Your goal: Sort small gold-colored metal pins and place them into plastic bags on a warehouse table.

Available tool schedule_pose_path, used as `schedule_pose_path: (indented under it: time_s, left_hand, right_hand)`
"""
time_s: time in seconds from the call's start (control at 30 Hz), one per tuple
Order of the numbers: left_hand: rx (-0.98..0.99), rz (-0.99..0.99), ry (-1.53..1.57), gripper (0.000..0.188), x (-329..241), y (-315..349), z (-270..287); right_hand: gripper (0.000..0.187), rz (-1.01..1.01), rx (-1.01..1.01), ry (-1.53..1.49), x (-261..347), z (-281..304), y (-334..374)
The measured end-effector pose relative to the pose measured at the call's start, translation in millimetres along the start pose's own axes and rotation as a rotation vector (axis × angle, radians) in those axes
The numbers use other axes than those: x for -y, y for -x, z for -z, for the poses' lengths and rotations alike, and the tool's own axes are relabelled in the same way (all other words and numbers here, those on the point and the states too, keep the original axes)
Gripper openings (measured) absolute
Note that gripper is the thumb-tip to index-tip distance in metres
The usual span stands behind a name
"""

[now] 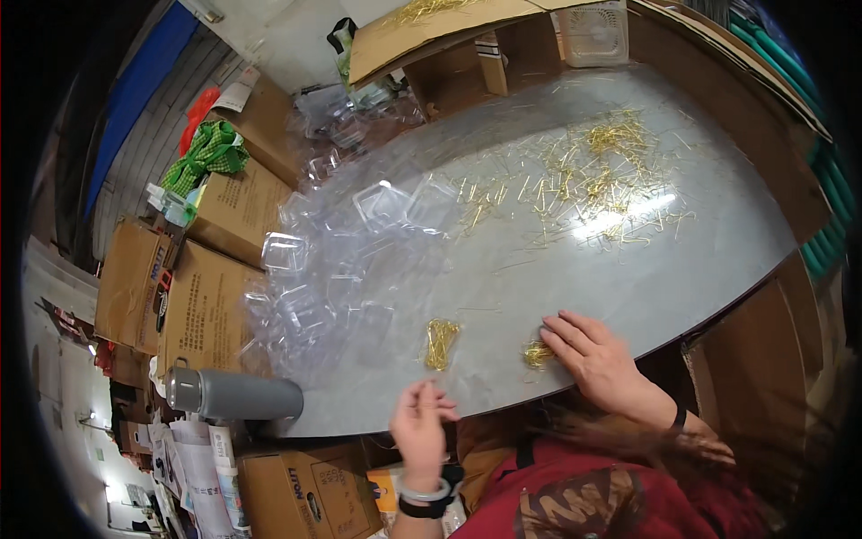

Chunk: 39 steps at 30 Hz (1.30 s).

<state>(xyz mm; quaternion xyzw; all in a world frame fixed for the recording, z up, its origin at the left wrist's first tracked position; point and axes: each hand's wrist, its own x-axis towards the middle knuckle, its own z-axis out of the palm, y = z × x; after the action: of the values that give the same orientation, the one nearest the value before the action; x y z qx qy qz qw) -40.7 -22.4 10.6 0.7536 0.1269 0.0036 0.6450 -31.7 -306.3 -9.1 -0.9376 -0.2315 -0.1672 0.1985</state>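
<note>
Has right hand nearly flat, partly hiding small gold-wire pile; has left hand half-curled near gold-wire bundle; cannot discern any grip.

Grey bottle near brown cartons

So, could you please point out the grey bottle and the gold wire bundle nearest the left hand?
Grey bottle (247,393), head view: side of its body.
Gold wire bundle (440,344), head view: middle of the bundled wires.
</note>
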Motion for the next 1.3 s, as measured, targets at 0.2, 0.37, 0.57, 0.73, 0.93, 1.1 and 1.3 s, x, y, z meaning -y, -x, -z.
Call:
schedule_pose_path:
  time_s: [0.2, 0.37, 0.57, 0.73, 0.93, 1.1, 1.3]
  left_hand:
    - [0.115, 0.307, 0.135, 0.027, -8.3, -30.2, 25.8]
    - [0.155, 0.286, 0.191, 0.023, 0.7, -42.5, 21.5]
    - [0.28, 0.33, 0.619, 0.015, 0.2, -1.2, -24.1]
    - [0.293, 0.314, 0.701, 0.014, -1.8, 20.8, -56.7]
    - [0.277, 0.219, 0.761, 0.013, 1.9, 17.4, -79.6]
    - [0.197, 0.168, 0.707, 0.011, 3.9, 23.3, -68.7]
    - [0.304, 0.173, 0.803, 0.011, 6.2, 18.9, -66.8]
  right_hand:
    - [0.045, 0.012, -0.008, -0.031, 3.8, -2.6, -2.4]
    - [0.043, -0.025, -0.09, -0.033, 10.8, -18.7, -5.3]
    - [0.042, -0.066, -0.109, -0.005, 13.6, -18.5, -5.0]
    - [0.042, -0.073, -0.118, -0.032, 13.6, -18.6, -5.5]
    - [0.043, -0.098, -0.13, -0.012, 14.6, -19.5, -3.9]
    - [0.042, -0.094, -0.134, -0.006, 13.4, -18.3, -4.5]
    - [0.042, -0.088, -0.139, 0.001, 16.6, -16.6, -7.7]
